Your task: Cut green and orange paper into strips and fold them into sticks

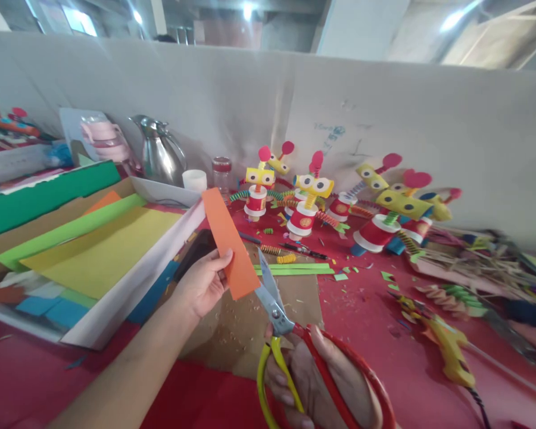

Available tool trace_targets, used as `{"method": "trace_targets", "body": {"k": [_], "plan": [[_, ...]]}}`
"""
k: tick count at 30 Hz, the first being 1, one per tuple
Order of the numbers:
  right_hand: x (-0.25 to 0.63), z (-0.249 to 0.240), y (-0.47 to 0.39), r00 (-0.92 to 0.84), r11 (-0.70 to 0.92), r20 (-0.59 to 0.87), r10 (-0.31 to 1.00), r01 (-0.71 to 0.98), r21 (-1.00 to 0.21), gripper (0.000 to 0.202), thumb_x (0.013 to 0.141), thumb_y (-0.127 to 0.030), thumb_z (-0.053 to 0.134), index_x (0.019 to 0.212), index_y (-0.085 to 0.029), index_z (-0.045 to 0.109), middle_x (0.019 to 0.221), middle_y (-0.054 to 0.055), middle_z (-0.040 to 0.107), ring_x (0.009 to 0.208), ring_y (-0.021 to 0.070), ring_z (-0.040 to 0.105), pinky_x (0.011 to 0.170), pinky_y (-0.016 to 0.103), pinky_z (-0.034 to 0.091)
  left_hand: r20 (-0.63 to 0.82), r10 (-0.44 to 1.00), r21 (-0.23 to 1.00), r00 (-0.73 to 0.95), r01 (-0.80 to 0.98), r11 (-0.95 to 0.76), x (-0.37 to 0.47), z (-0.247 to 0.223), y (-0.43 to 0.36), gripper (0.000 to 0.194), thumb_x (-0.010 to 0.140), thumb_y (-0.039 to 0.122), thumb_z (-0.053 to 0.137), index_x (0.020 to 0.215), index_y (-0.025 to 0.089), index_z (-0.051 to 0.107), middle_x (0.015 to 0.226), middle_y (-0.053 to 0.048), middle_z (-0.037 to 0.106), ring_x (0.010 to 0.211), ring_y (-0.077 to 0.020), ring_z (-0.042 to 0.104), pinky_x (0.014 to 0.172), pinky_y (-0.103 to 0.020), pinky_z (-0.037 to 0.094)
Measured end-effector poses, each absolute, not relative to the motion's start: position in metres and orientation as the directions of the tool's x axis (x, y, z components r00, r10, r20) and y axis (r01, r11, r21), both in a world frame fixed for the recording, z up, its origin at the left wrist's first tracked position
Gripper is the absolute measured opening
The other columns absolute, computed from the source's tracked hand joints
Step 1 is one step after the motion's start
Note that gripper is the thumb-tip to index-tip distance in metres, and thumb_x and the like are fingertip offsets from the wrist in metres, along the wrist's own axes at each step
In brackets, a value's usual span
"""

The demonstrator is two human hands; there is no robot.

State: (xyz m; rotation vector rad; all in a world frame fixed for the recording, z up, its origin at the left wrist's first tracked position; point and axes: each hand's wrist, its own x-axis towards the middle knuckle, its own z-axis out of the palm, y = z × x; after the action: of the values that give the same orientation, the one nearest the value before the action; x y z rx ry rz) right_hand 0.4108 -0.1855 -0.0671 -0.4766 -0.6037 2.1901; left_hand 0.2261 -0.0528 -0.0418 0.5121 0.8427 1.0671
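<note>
My left hand [205, 281] pinches an orange paper strip [230, 244] along its left edge, thumb on the front. The strip is held at a tilt above a brown cardboard piece [295, 298]. My right hand [321, 372] is wrapped round the handles of a pair of scissors [276, 314], which have one red and one yellow handle. The blades are parted and lie at the strip's lower right corner; whether they touch the paper I cannot tell. Light green paper strips [295, 269] lie just behind the blades, beside a yellow coiled paper spring [286, 258].
On the left stands a white box [129, 286] of coloured paper. A steel jug [161, 149], white cup [195, 180] and jar [222, 173] are behind it. Several paper-cup figures [302, 219] line the back. A yellow glue gun [449, 351] with cord and a tray of sticks [482, 265] are right.
</note>
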Motion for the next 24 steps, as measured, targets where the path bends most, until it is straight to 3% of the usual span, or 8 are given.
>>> {"method": "trace_targets", "body": {"k": [7, 17, 24], "plan": [[0.41, -0.063, -0.186, -0.568, -0.542, -0.151, 0.809, -0.62, -0.567, 0.057, 0.086, -0.066, 0.048, 0.118, -0.019, 0.047, 0.077, 0.003, 0.051, 0.063, 0.0135, 0.045, 0.041, 0.017, 0.038, -0.323, 0.902, 0.761, 0.286, -0.489, 0.427, 0.236, -0.039, -0.066, 0.013, 0.084, 0.01, 0.064, 0.096, 0.012, 0.069, 0.09, -0.009, 0.076, 0.072, -0.0148, 0.072, 0.066, -0.024, 0.059], [0.415, -0.057, -0.188, -0.587, -0.536, -0.112, 0.802, -0.624, -0.569, 0.062, 0.084, -0.071, 0.047, 0.118, -0.019, 0.048, 0.076, 0.002, 0.049, 0.064, 0.0135, 0.045, 0.04, 0.016, 0.035, -0.317, 0.926, 0.763, 0.206, -0.525, 0.378, 0.229, -0.037, -0.059, 0.013, 0.086, 0.008, 0.059, 0.092, 0.012, 0.07, 0.085, -0.008, 0.076, 0.07, -0.0154, 0.072, 0.068, -0.025, 0.06], [0.415, -0.058, -0.187, -0.583, -0.534, -0.117, 0.804, -0.622, -0.573, 0.064, 0.084, -0.074, 0.044, 0.12, -0.021, 0.045, 0.075, 0.0, 0.047, 0.064, 0.0137, 0.044, 0.042, 0.017, 0.036, -0.278, 0.903, 0.787, 0.326, -0.461, 0.409, 0.238, -0.036, -0.071, 0.015, 0.082, 0.012, 0.067, 0.096, 0.012, 0.071, 0.092, -0.011, 0.076, 0.073, -0.0172, 0.072, 0.067, -0.025, 0.059]]}}
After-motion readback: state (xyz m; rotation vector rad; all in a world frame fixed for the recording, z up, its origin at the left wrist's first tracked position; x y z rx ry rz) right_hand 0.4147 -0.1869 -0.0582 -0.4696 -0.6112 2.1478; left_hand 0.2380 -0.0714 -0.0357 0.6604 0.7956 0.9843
